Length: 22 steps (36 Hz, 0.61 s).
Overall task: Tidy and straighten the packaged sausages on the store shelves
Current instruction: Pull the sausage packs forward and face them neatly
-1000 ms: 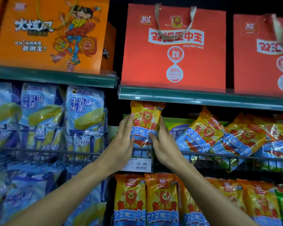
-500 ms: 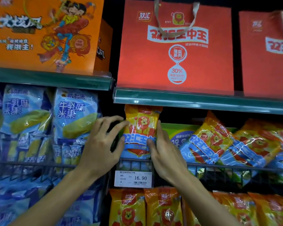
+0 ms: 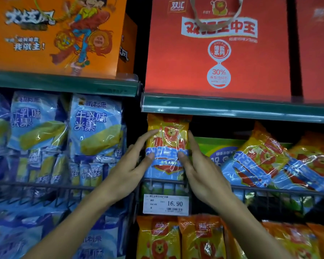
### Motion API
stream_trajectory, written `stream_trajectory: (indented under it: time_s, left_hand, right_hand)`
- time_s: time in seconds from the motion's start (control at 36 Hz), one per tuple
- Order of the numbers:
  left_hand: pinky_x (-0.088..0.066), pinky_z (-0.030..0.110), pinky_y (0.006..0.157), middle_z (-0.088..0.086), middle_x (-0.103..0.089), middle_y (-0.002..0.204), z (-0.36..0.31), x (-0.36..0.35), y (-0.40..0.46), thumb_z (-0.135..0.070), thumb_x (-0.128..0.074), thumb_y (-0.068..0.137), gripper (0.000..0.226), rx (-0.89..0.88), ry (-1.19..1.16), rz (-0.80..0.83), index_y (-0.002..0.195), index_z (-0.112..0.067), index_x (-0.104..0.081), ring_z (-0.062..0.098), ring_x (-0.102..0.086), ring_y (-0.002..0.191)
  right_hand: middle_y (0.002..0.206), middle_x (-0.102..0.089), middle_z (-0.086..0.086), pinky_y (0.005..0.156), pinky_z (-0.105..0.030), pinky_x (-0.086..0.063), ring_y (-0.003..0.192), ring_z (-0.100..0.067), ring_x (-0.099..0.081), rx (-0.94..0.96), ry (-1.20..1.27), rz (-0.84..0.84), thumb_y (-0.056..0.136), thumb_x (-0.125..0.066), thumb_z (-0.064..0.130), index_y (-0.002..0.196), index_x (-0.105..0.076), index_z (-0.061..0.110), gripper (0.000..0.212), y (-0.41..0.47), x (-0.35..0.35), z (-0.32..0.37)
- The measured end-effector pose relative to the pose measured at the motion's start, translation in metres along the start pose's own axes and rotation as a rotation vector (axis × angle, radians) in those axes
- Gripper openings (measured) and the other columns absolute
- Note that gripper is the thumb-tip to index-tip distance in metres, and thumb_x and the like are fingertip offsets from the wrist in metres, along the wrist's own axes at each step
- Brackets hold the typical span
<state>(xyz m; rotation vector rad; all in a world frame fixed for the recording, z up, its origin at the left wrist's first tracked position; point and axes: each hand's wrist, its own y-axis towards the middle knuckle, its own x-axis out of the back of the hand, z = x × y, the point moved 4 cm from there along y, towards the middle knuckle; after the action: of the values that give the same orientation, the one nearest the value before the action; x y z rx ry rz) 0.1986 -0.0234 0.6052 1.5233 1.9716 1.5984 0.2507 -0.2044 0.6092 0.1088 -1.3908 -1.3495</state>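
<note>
While the blue snack bags fill the far left of the middle shelf, their lower halves blur behind the wire rail, and the leftmost ones are cut off by the frame edge. Your left hand holds the upright sausage pack by its left edge, fingers spread along it and thumb pressed on the front. That pack stands at the left end of its shelf section, its top tucked under the green shelf lip and its foot hidden behind the rail above the 16.90 price tag. Your right hand grips the pack's right edge, thumb on the front; its fingers go behind and can't be seen. Further right, tilted sausage packs lean over one another, partly covering a green pack whose print is hard to read.
</note>
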Motion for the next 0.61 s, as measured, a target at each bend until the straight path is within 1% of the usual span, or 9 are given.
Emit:
stream_trajectory:
  time_s: [0.06,0.11,0.14,0.19,0.25,0.31,0.36,0.47,0.61]
  left_hand:
    - [-0.021,0.041,0.123,-0.044,-0.024,0.149,0.0,0.002,0.0,-0.039,-0.045,0.104,0.052,-0.003,-0.018,-0.025,0.143,-0.067,-0.025,-0.005,-0.021,0.146]
    - [-0.027,0.035,0.116,-0.033,-0.034,0.142,0.004,0.003,0.001,-0.036,-0.045,0.105,0.051,0.023,-0.029,-0.045,0.14,-0.069,-0.027,-0.018,-0.03,0.128]
    - [-0.029,0.033,0.113,-0.025,-0.038,0.14,0.005,0.004,0.001,-0.036,-0.045,0.105,0.051,0.031,-0.018,-0.046,0.14,-0.069,-0.027,-0.019,-0.033,0.122]
    - [-0.027,0.023,0.106,-0.013,-0.041,0.135,0.008,0.003,0.002,-0.037,-0.044,0.106,0.052,0.034,0.034,-0.025,0.142,-0.069,-0.025,-0.016,-0.038,0.115]
    - [-0.028,0.015,0.096,-0.009,-0.042,0.119,0.013,0.002,0.003,-0.04,-0.041,0.106,0.052,0.043,0.08,0.015,0.144,-0.069,-0.021,-0.009,-0.043,0.104]
    - [-0.029,0.014,0.093,-0.008,-0.038,0.107,0.018,0.001,0.003,-0.042,-0.039,0.105,0.052,0.053,0.094,0.024,0.144,-0.07,-0.019,-0.005,-0.045,0.098]
    - [-0.029,0.014,0.094,-0.008,-0.039,0.103,0.02,0.001,0.003,-0.041,-0.038,0.106,0.053,0.044,0.099,0.009,0.145,-0.069,-0.017,-0.002,-0.045,0.096]
    - [-0.026,0.016,0.101,-0.026,-0.035,0.084,0.018,-0.002,0.002,-0.037,-0.036,0.107,0.056,0.006,0.13,0.001,0.15,-0.063,-0.012,-0.007,-0.042,0.097]
    - [-0.026,0.01,0.097,-0.014,-0.037,0.088,0.015,-0.003,0.001,-0.036,-0.035,0.107,0.056,-0.018,0.134,-0.019,0.148,-0.063,-0.01,-0.002,-0.041,0.098]
  right_hand:
    - [0.1,-0.059,0.017,0.085,-0.045,-0.053,0.09,-0.018,-0.064,0.002,0.011,-0.008,0.104,-0.024,0.058,0.154,0.014,0.047,0.064,0.002,-0.001,0.002]
    - [0.082,-0.054,0.014,0.072,-0.041,-0.051,0.074,-0.016,-0.059,0.016,-0.041,0.021,0.104,-0.023,0.057,0.155,0.014,0.046,0.063,0.003,-0.003,0.005]
    - [0.083,-0.056,0.01,0.07,-0.041,-0.05,0.074,-0.016,-0.059,0.013,-0.067,0.042,0.104,-0.021,0.057,0.155,0.014,0.046,0.063,0.003,-0.004,0.005]
    - [0.101,-0.062,0.006,0.079,-0.042,-0.049,0.087,-0.021,-0.062,-0.003,-0.086,0.086,0.104,-0.02,0.056,0.156,0.016,0.042,0.064,0.003,-0.004,0.003]
    - [0.118,-0.061,0.008,0.084,-0.039,-0.045,0.093,-0.02,-0.061,-0.017,-0.057,0.135,0.104,-0.019,0.056,0.156,0.018,0.04,0.066,0.002,-0.004,-0.001]
    - [0.096,-0.056,0.016,0.08,-0.036,-0.042,0.081,-0.013,-0.057,-0.011,-0.044,0.151,0.104,-0.019,0.055,0.156,0.019,0.039,0.066,0.001,-0.004,-0.002]
    - [0.074,-0.041,0.015,0.074,-0.037,-0.041,0.07,-0.015,-0.052,-0.002,-0.069,0.12,0.105,-0.019,0.054,0.156,0.019,0.038,0.066,0.001,-0.006,-0.003]
    - [0.07,-0.033,0.015,0.069,-0.038,-0.042,0.066,-0.016,-0.049,-0.02,-0.143,0.045,0.104,-0.017,0.055,0.156,0.02,0.038,0.065,-0.002,-0.008,0.0]
    - [0.069,-0.039,0.014,0.065,-0.04,-0.047,0.063,-0.017,-0.055,0.018,-0.217,-0.045,0.106,-0.017,0.051,0.151,0.029,0.043,0.065,-0.012,-0.006,0.007]
